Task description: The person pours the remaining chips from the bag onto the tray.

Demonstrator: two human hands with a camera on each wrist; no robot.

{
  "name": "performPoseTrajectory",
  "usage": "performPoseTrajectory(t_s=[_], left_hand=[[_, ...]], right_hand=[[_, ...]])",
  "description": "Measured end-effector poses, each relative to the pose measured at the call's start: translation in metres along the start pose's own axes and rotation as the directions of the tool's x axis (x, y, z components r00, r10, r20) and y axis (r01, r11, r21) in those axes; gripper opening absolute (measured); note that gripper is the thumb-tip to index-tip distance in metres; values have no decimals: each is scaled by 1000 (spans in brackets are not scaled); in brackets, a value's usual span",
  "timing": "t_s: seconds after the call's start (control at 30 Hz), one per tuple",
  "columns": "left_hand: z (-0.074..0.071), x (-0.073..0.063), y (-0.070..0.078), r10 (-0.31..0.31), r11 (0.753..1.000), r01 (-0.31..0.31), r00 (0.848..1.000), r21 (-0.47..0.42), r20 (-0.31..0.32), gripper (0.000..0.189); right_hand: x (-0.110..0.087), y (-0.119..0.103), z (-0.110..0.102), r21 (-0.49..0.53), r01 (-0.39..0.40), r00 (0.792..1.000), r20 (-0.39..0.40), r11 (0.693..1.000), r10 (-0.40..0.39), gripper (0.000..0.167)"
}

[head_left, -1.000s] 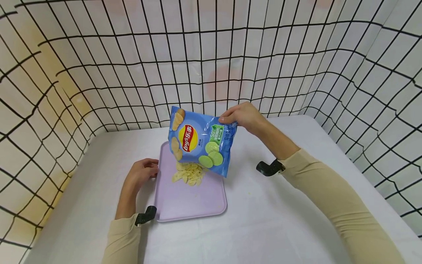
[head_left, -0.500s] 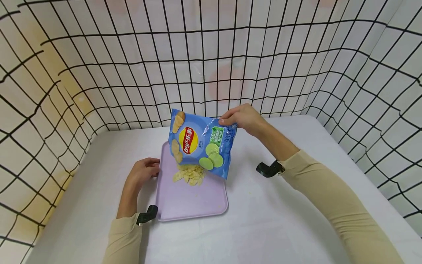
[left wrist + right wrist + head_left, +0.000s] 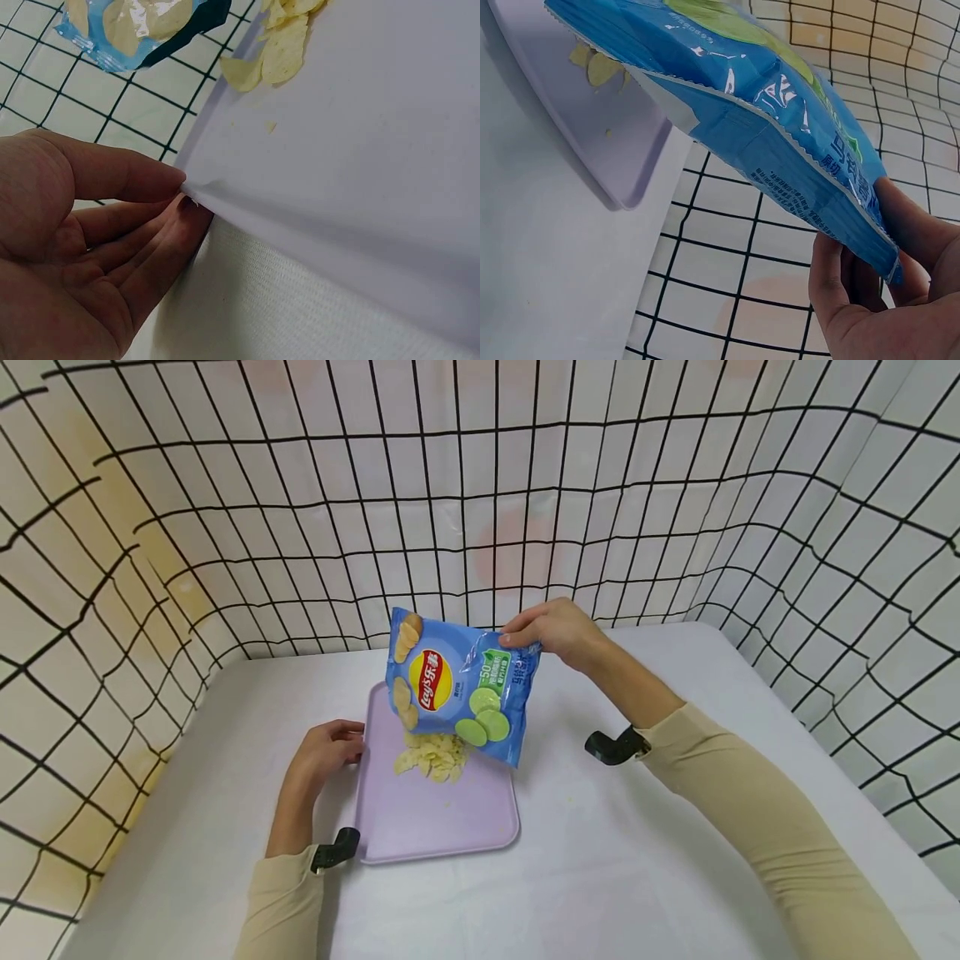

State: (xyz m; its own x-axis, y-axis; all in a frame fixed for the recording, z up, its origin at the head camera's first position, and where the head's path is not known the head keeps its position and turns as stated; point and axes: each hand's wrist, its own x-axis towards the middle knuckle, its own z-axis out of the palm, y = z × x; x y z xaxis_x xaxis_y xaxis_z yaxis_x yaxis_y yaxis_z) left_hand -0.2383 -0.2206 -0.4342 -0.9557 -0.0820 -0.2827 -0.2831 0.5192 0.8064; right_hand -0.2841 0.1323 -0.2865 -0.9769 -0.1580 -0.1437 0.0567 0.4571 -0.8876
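A blue Lay's chip bag (image 3: pixel 453 685) with lime slices printed on it is held up over the far part of a lilac tray (image 3: pixel 450 818). My right hand (image 3: pixel 558 631) pinches the bag's upper right corner between thumb and fingers. Below the bag's lower edge, a heap of potato chips (image 3: pixel 433 758) lies on the tray. My left hand (image 3: pixel 322 756) is at the tray's left rim. In the left wrist view its thumb (image 3: pixel 142 174) and fingers pinch that rim (image 3: pixel 247 217). Part of the heap and the tray's far right corner are hidden behind the bag.
A white-covered table (image 3: pixel 615 877) lies under the tray. Black wire grid (image 3: pixel 487 510) walls the table at the back and both sides, close behind the bag. Small crumbs (image 3: pixel 271 127) are on the tray. Each sleeve cuff carries a black wrist camera (image 3: pixel 615 747).
Almost nothing differs. The whole view shifts slightly between the earliest frame and now; the bag, both hands and the chip heap keep their places relative to each other.
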Motion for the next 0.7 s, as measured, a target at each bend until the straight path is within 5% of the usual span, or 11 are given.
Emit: performPoseTrajectory(t_s=[0.7], left_hand=[[-2, 1, 0, 12, 1000, -12, 1000, 16, 0, 42]], right_hand=[[3, 0, 1, 6, 22, 999, -29, 1000, -22, 24]])
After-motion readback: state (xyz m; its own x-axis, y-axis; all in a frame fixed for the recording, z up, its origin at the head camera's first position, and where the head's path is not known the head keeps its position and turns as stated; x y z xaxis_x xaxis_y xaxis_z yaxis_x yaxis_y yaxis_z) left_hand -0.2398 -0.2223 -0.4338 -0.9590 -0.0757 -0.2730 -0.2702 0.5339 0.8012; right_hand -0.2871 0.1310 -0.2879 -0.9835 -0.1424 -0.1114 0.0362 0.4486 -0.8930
